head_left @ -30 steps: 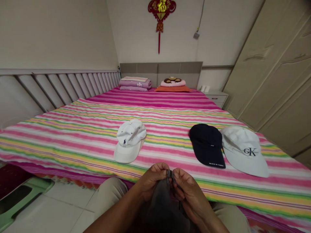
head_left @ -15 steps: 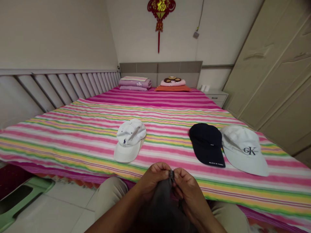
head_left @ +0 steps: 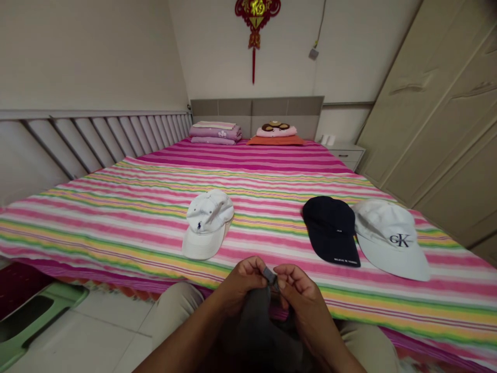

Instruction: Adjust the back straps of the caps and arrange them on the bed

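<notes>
Buckle (head_left: 269, 276) on dark cloth (head_left: 252, 331): I find it held above the lap (head_left: 174, 311), left grip (head_left: 243, 285) and right grip (head_left: 301, 295) clamped on it. I judge a slackened pinch could drop it.

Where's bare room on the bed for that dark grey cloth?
Striped pink-and-green bedspread shows between the white cap with navy logo and the navy cap, and left of that white cap. Crowded: the navy cap against the white CK-logo cap, and the left hand and right hand pinching the dark grey cloth.
</notes>
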{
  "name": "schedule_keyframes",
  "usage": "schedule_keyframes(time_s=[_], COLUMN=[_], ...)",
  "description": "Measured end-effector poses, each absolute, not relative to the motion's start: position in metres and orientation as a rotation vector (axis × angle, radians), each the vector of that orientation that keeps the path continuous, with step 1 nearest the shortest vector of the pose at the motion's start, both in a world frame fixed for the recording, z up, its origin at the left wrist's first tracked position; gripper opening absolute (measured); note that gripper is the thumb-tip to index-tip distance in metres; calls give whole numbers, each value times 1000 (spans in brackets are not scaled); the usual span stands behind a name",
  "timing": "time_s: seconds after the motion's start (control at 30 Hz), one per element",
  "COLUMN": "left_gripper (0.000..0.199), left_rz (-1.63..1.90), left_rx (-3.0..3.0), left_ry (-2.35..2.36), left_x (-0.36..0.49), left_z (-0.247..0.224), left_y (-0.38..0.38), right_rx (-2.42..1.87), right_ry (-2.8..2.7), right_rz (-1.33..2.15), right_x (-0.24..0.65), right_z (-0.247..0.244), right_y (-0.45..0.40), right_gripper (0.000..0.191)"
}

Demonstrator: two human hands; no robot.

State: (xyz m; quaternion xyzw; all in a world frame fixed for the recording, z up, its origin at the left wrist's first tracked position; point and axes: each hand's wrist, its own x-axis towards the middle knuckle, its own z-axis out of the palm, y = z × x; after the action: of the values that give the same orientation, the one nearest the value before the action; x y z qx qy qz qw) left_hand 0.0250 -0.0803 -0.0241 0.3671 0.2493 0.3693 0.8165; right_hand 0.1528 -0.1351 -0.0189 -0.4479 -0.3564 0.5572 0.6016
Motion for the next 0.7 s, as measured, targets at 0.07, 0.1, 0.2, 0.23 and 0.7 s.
schedule_keyframes(time_s=[0.07,0.1,0.2,0.23,0.7], left_gripper=[18,20,28,27,21], left_rz=[792,801,781,759,763], left_rx=[812,836,941,970,957], left_ry=[503,493,566,607,643], left_x=[24,24,23,23,23], left_z=[-24,-24,-25,-26,-26], left_y=[-79,-79,-78,-78,-76], right_rx=[-1065,-1078,-1098,-1104,-1374], right_ry=[-857,-883,-1007,-1058,-1586], right_rz=[1273,1272,1245,1224,649], right_x=[155,155,158,159,164], right_z=[-18,-18,-19,-20,-22], right_y=[-135,-135,-135,-135,-136], right_gripper=[27,27,25,23,8])
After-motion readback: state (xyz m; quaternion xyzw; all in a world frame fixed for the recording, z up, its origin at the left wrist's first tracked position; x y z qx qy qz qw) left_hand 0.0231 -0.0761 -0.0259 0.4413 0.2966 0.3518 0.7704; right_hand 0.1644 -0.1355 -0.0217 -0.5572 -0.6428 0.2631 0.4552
